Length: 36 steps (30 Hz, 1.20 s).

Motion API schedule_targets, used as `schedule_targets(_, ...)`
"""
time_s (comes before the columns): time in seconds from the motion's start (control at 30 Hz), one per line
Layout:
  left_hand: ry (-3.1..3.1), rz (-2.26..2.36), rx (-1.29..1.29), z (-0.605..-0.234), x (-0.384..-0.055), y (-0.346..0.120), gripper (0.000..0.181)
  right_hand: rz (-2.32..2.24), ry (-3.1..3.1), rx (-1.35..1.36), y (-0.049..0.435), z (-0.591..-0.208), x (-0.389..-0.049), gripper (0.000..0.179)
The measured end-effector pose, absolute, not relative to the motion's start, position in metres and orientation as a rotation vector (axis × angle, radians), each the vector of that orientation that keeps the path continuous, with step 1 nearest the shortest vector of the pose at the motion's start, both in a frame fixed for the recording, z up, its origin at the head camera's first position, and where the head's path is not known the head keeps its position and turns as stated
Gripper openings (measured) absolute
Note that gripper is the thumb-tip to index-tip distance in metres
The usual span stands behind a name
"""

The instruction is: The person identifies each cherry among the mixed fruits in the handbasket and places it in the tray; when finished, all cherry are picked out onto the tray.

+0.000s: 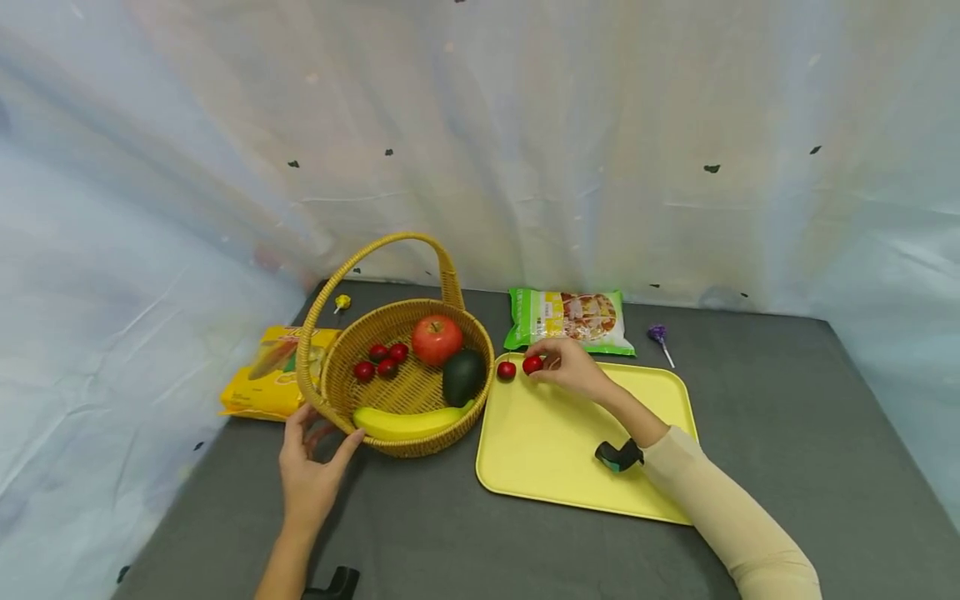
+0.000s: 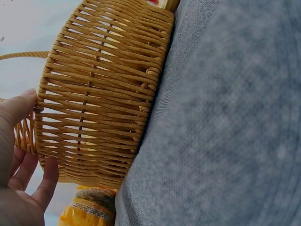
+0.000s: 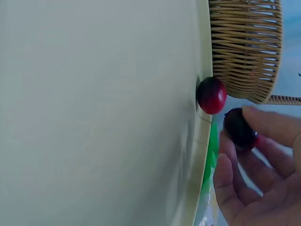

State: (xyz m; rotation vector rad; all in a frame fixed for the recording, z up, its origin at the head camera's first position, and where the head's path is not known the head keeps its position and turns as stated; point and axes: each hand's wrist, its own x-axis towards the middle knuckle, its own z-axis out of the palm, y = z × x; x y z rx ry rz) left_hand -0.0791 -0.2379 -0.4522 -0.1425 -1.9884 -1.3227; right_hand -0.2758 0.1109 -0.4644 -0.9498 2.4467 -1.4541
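Note:
A wicker basket (image 1: 427, 446) with a tall handle holds several cherries (image 1: 387, 368), a red apple (image 1: 437, 340), a dark green avocado (image 1: 464, 377) and a banana (image 1: 412, 423). My left hand (image 1: 311, 479) grips its near left rim, thumb on top and fingers against the outer weave. My right hand (image 1: 573, 368) pinches a cherry (image 3: 240, 128) between thumb and fingers, over the far left part of the yellow tray (image 1: 555, 442). Just left of that cherry, another cherry (image 3: 211, 95) lies on the tray by its edge.
A yellow snack bag (image 1: 262, 375) lies left of the basket, with a yellow lollipop (image 1: 342, 302) behind. Beyond the tray sit a green and white food packet (image 1: 573, 318) and a purple lollipop (image 1: 658, 335). Hanging sheeting (image 1: 540, 150) bounds the grey table's back and sides.

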Motion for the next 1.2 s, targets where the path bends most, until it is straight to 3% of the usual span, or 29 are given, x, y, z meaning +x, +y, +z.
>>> schedule_targets(1.2, -2.03, -1.33, -0.097, -0.479, -0.088, -0.256, 0.074, -1.351, 2.546, -0.767, 0.097, -0.466, -0.272, 0.029)
